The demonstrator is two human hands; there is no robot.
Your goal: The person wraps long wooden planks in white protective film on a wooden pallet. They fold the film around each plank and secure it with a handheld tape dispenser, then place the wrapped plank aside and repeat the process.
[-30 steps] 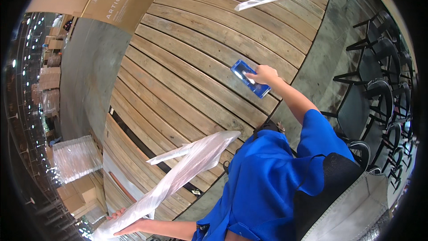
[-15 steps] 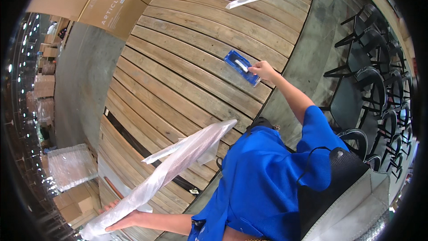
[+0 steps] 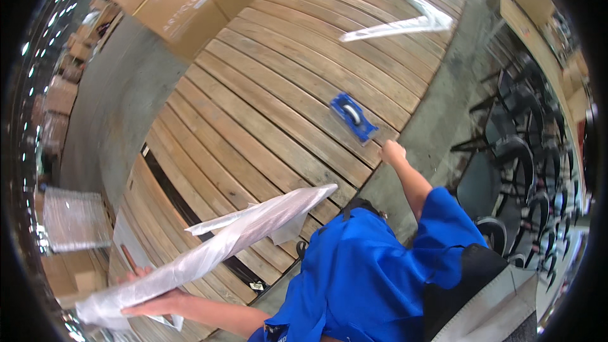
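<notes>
My left hand [image 3: 155, 303] grips the lower left end of a long, narrow piece wrapped in white translucent packing film [image 3: 253, 228]. Its fingers wrap over the far side, and the piece's pointed end reaches right across the planks. A thinner wrapped branch splits off beside it. A blue tape dispenser [image 3: 342, 106] with a pale roll lies on the wooden slatted table. Closed, my right hand [image 3: 392, 151] is just off the dispenser's near end, by the table's right edge. Whatever its fingers pinch is too small and blurred to make out.
Another white-wrapped V-shaped piece [image 3: 418, 24] lies at the table's far right. A large cardboard box [image 3: 190, 9] stands at the far left. Several black chairs [image 3: 481, 180] are on the floor to the right. A film-wrapped bundle [image 3: 76, 218] sits at the left.
My right hand has come off the tape dispenser, toward me and right. The view has shifted, showing more of the far V-shaped piece. My left hand still holds the wrapped piece.
</notes>
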